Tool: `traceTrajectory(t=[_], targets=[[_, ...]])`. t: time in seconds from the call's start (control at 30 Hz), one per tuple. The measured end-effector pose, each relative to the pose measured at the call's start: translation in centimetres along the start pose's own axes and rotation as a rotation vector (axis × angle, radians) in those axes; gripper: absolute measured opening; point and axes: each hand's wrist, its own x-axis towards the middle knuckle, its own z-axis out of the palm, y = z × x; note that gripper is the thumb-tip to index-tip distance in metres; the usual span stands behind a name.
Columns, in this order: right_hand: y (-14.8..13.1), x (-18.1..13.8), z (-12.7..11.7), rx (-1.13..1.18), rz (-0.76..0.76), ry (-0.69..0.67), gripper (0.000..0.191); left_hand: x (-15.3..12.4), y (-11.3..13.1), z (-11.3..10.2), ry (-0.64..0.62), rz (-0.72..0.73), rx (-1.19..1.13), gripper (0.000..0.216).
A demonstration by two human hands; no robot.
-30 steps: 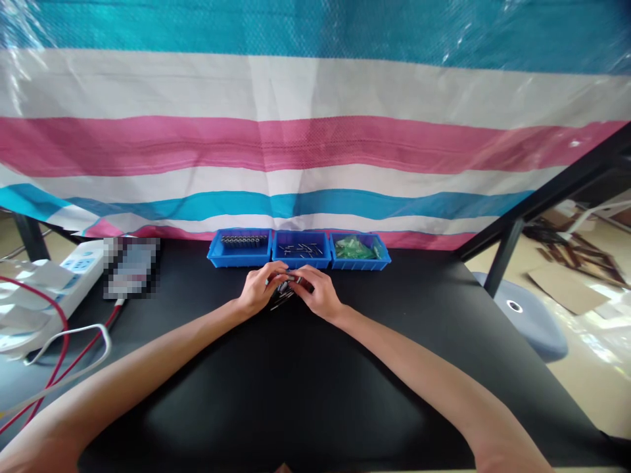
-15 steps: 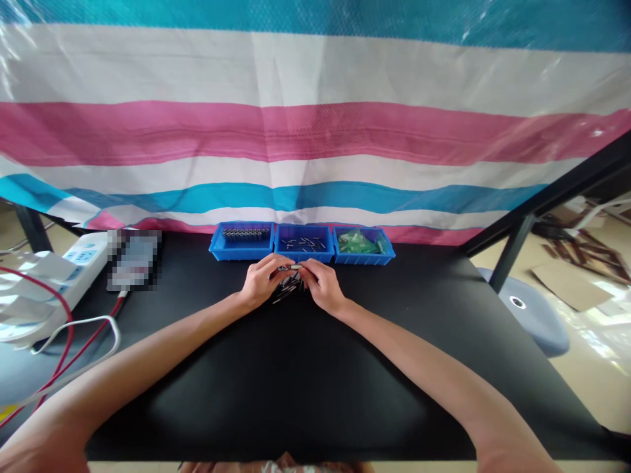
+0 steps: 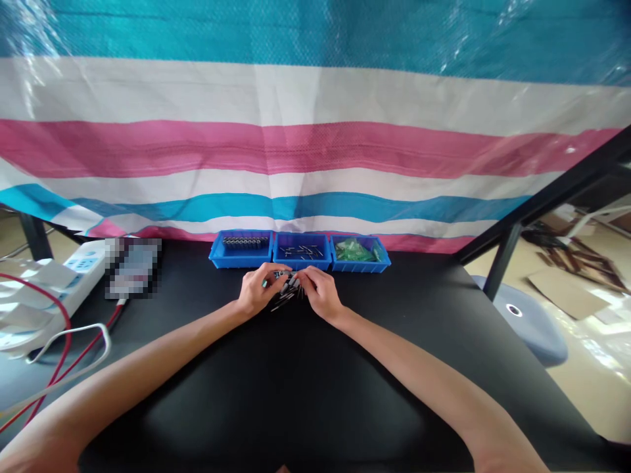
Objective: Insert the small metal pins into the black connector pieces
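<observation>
Both hands meet on the black table (image 3: 305, 394) just in front of the blue trays. My left hand (image 3: 257, 291) has its fingers curled and pinches a small part with a green tip. My right hand (image 3: 319, 292) is also curled, its fingertips pinching a small metal piece over a little pile of dark metal pins (image 3: 286, 297) lying between the hands. What each hand grips is too small to name.
Three blue trays stand in a row at the table's back edge: left tray (image 3: 240, 250) with dark cylinders, middle tray (image 3: 302, 252) with metal pins, right tray (image 3: 360, 253) with green parts. A white power strip (image 3: 73, 269) and red and white cables (image 3: 73, 358) lie at left. A striped tarp hangs behind.
The hands stayed together over the pin pile, fingers shifting slightly; a green-tipped part now shows at my left fingertips. The camera view tilted a little.
</observation>
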Motion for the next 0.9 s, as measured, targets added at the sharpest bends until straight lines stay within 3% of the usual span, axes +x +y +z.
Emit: traceTrajectory(t=[0.27,0.47,0.63,0.9], targets=[[-0.32,0.01,-0.12,0.009,-0.006,0.004,0.024,0.4,-0.42,-0.14,0.023,0.188,0.004,0.019],[-0.08,-0.5,0.16,-0.031,-0.088,-0.05,0.021,0.17,-0.9,0.2,0.013,0.137,-0.026,0.021],[0.23,-0.76,0.46,-0.086,-0.153,-0.108,0.019,0.16,-1.04,0.32,-0.006,0.213,-0.022,0.023],[0.66,-0.62,0.57,-0.04,-0.152,0.02,0.018,0.39,-0.5,0.23,-0.042,0.148,0.043,0.027]])
